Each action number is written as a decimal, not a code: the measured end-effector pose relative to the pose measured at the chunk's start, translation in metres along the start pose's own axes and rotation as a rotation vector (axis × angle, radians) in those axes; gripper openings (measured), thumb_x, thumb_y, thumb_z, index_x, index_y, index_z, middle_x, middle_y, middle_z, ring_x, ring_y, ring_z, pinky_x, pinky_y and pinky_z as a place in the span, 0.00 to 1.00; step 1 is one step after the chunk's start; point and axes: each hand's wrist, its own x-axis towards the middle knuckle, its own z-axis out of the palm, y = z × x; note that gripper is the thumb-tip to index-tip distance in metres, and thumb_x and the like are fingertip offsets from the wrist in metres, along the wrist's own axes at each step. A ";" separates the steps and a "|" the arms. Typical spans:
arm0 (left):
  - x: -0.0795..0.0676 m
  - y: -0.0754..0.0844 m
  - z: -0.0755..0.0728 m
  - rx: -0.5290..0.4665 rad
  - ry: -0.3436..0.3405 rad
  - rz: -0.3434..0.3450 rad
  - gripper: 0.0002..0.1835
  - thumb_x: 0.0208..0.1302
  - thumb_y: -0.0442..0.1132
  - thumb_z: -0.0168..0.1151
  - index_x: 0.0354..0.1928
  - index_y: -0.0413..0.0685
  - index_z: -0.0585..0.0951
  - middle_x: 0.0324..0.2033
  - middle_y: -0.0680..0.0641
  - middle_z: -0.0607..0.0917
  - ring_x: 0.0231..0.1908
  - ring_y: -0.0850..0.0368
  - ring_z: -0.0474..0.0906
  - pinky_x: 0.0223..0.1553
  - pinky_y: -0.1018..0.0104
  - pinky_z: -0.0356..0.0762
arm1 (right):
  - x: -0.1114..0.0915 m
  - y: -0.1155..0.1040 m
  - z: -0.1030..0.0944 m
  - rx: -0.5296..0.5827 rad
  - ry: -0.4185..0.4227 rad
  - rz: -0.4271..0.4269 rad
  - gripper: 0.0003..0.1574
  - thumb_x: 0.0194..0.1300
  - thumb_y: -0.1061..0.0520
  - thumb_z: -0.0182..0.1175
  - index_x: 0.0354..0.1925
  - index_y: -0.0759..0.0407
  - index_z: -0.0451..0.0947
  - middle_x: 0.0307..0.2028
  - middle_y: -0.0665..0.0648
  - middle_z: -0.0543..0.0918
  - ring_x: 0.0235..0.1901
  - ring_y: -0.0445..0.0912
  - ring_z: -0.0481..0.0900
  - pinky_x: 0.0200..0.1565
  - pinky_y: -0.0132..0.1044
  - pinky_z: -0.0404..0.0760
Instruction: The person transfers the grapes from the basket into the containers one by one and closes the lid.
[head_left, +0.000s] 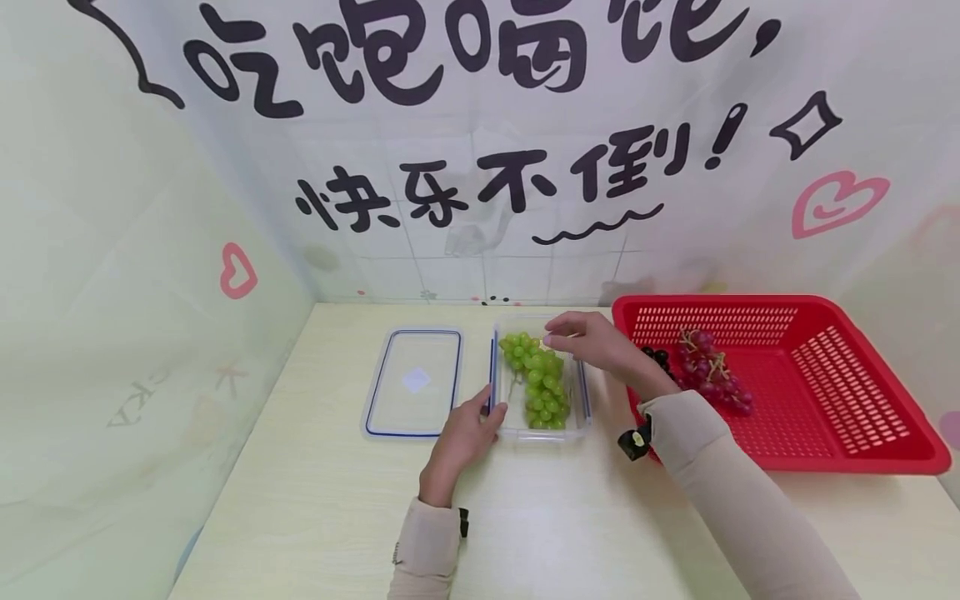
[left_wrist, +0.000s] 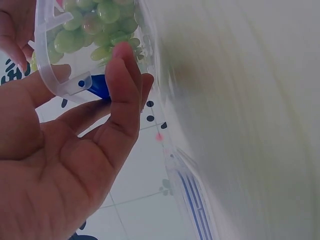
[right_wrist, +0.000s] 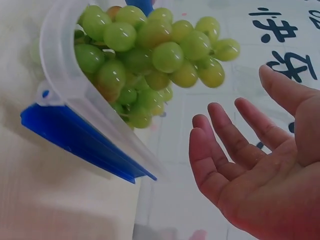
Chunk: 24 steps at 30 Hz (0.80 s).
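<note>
A clear plastic container [head_left: 517,433] with raised blue side latches stands on the table, a bunch of green grapes [head_left: 546,387] inside it. At its near left corner, my left hand [head_left: 468,429] holds the wall, with the thumb by the rim and the fingers along the side. My right hand [head_left: 592,340] hovers over the far right part of the container, its fingers spread and holding nothing. In the right wrist view a gap shows between that hand and the green grapes [right_wrist: 167,57], some of which rise above the rim.
Left of the container lies its clear lid [head_left: 415,383] with a blue seal. On the right a red plastic basket [head_left: 817,400] holds red grapes [head_left: 712,375] and some dark grapes [head_left: 656,357]. A printed cloth wall [head_left: 450,267] closes off the back of the table.
</note>
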 end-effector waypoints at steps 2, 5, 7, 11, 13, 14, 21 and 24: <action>0.000 0.000 0.000 -0.002 -0.001 0.005 0.34 0.76 0.53 0.50 0.75 0.42 0.60 0.33 0.48 0.84 0.27 0.58 0.79 0.35 0.62 0.71 | -0.001 0.000 -0.007 0.009 0.026 0.005 0.26 0.72 0.46 0.59 0.63 0.55 0.75 0.60 0.61 0.78 0.59 0.57 0.75 0.57 0.50 0.77; 0.000 0.000 -0.001 -0.004 -0.001 0.009 0.34 0.76 0.53 0.50 0.75 0.42 0.60 0.33 0.48 0.84 0.27 0.58 0.79 0.35 0.62 0.71 | -0.002 0.000 -0.018 0.030 0.068 0.027 0.26 0.72 0.46 0.58 0.62 0.56 0.75 0.59 0.60 0.78 0.58 0.57 0.75 0.56 0.48 0.78; 0.001 -0.001 -0.001 -0.005 0.000 0.012 0.34 0.76 0.53 0.50 0.75 0.42 0.60 0.34 0.47 0.84 0.27 0.58 0.79 0.34 0.62 0.72 | -0.003 0.001 -0.025 0.045 0.090 0.042 0.26 0.72 0.46 0.58 0.62 0.56 0.74 0.59 0.60 0.78 0.57 0.57 0.75 0.55 0.47 0.78; 0.001 -0.001 -0.002 -0.003 0.000 0.015 0.34 0.76 0.53 0.50 0.75 0.41 0.60 0.35 0.47 0.84 0.28 0.57 0.80 0.35 0.63 0.72 | -0.005 0.004 -0.038 0.055 0.127 0.057 0.25 0.73 0.47 0.57 0.62 0.57 0.74 0.59 0.61 0.77 0.58 0.56 0.75 0.56 0.48 0.78; 0.001 -0.001 -0.002 -0.002 -0.001 0.011 0.34 0.76 0.53 0.50 0.75 0.42 0.60 0.35 0.47 0.84 0.28 0.57 0.80 0.34 0.62 0.72 | -0.006 0.007 -0.043 0.058 0.137 0.060 0.25 0.73 0.48 0.57 0.62 0.57 0.74 0.60 0.62 0.76 0.59 0.56 0.74 0.57 0.49 0.77; 0.001 -0.001 -0.002 -0.003 -0.002 0.007 0.34 0.76 0.53 0.50 0.75 0.42 0.60 0.35 0.47 0.84 0.28 0.57 0.80 0.34 0.63 0.72 | -0.007 0.008 -0.045 0.056 0.142 0.065 0.25 0.73 0.47 0.57 0.62 0.57 0.74 0.60 0.62 0.76 0.59 0.56 0.73 0.57 0.49 0.77; 0.000 0.000 -0.001 -0.001 -0.002 0.005 0.34 0.76 0.53 0.50 0.75 0.42 0.60 0.37 0.46 0.84 0.27 0.59 0.78 0.33 0.63 0.71 | -0.013 0.017 -0.056 0.046 0.163 0.064 0.25 0.74 0.48 0.56 0.63 0.58 0.73 0.61 0.63 0.75 0.59 0.57 0.73 0.60 0.51 0.75; 0.000 0.000 -0.001 -0.002 -0.003 0.005 0.34 0.76 0.53 0.50 0.75 0.41 0.60 0.36 0.46 0.84 0.27 0.59 0.78 0.34 0.63 0.71 | -0.017 0.021 -0.060 0.056 0.165 0.070 0.25 0.73 0.49 0.57 0.63 0.57 0.73 0.61 0.63 0.73 0.60 0.58 0.71 0.61 0.53 0.73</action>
